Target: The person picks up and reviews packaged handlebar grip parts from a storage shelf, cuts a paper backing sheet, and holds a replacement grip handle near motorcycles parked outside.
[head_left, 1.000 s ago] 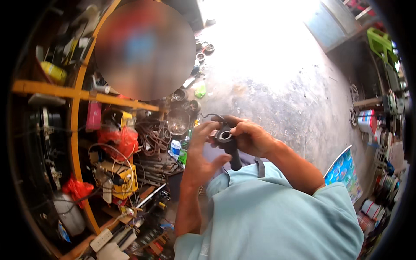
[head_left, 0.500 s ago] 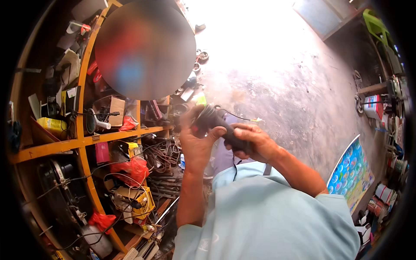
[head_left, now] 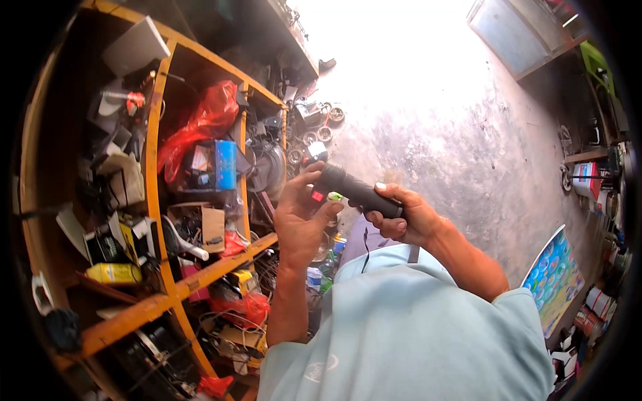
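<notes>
A black flashlight, a ribbed tube with a slightly wider head, lies slantwise between my hands in front of my chest. My right hand is wrapped around its rear part, thumb on top and fingers curled below. At the head end, my left hand has its fingertips against the flashlight, and its thumb curves in below. A small red piece and a bright green spot show between the left fingers and thumb; whether that hand holds them I cannot tell.
On the left stands an orange-framed shelf crammed with boxes, cables and a red plastic bag. Small wheels and parts lie on the concrete floor beside it. A colourful sheet and cluttered goods are at the right.
The view has shifted, showing more of the shelf. The flashlight's head has turned, so the tube now shows more side-on. My left hand's thumb has moved off the tube's side.
</notes>
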Motion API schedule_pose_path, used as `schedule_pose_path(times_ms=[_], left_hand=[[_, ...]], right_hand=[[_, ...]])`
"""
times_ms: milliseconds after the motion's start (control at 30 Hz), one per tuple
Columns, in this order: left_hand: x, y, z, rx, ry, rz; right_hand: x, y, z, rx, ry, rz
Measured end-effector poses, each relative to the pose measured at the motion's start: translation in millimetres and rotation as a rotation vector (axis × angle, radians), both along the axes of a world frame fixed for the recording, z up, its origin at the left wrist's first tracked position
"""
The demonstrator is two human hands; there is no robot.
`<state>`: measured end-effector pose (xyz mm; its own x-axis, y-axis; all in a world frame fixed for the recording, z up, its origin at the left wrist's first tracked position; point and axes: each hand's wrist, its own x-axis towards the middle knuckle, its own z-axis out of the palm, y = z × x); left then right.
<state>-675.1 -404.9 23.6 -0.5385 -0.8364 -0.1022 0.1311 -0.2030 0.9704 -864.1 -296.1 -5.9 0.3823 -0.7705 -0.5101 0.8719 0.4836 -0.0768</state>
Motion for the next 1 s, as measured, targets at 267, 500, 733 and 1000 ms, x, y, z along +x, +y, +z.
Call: schedule_pose_path(times_ms=[267, 500, 733, 1000], left_hand=[[11.5, -89.5, 2.2, 0.184, 0.013, 0.012], [29.3, -128.8, 19.7, -0.100, -0.472, 0.090], [26.9, -156.7, 2.0, -0.058, -0.484, 0.546], [45.1, -142.2, 4.5, 0.028, -0.385, 1.162]], right_hand=[[-18.2, -91.9, 11.6, -0.204, 0.252, 0.153], [-20.1, -189.9, 33.5, -0.446, 0.818, 0.592], [-18.8, -317.2, 47.5, -1.331, 1.370, 0.793], [25.6, -445.8, 73.8, -1.540, 1.133, 0.896]])
